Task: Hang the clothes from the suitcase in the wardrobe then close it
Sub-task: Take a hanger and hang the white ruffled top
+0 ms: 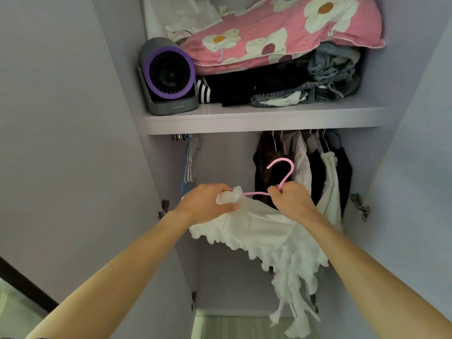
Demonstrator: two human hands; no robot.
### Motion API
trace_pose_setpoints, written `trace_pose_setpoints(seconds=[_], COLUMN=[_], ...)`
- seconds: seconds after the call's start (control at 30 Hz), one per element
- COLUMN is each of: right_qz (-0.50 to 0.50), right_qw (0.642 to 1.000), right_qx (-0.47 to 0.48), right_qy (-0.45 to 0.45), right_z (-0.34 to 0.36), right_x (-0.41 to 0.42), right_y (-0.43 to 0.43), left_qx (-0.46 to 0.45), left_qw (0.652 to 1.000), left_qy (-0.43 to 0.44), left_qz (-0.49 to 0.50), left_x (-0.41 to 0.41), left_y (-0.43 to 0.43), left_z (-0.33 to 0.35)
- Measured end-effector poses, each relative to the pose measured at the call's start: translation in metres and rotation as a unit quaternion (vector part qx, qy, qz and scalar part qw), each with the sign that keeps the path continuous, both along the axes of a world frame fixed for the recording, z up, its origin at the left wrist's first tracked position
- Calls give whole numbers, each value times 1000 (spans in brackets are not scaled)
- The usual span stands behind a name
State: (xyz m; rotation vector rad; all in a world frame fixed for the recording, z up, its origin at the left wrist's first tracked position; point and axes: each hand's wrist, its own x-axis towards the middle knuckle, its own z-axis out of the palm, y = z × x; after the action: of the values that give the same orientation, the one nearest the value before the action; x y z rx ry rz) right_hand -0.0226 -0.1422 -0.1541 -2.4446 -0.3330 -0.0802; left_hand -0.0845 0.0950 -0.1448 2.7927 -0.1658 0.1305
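Fingers (275,192) of the right hand (292,203) curl round the neck of a pink hanger (285,171), hook upward. The left hand (205,201) grips a bunched strap of the white garment (264,236) at the hanger's left end. The frilled garment droops below both hands, before the open wardrobe (227,157). Far right: hung clothes (318,172). Far left: bare hangers (190,162). A shelf (264,121) above carries a fan (168,77) and pillow (281,33).
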Motion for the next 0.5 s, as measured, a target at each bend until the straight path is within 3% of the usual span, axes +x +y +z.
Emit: trace_pose_setpoints(seconds=[0.07,0.1,0.27,0.37,0.43,0.5], right_qz=[17,22,40,64,75,88], right_qw=[1000,999,997,993,994,993], right_qx=[-26,-37,-54,-74,-62,-36], right_qy=[2,7,38,59,58,72], right_z=[-3,-3,-4,-11,-13,-13], right_x=[-3,-4,-9,-14,-16,-18], right_y=[5,6,5,7,9,11], left_qx=[49,32,-151,-241,-181,-83], left_qw=[999,999,982,967,966,967], left_qy=[-8,6,109,47,26,118], left_qz=[-8,-17,-14,71,182,209], left_x=[8,11,14,24,37,39], left_y=[-1,1,13,15,24,29], left_z=[2,2,5,1,-8,-18])
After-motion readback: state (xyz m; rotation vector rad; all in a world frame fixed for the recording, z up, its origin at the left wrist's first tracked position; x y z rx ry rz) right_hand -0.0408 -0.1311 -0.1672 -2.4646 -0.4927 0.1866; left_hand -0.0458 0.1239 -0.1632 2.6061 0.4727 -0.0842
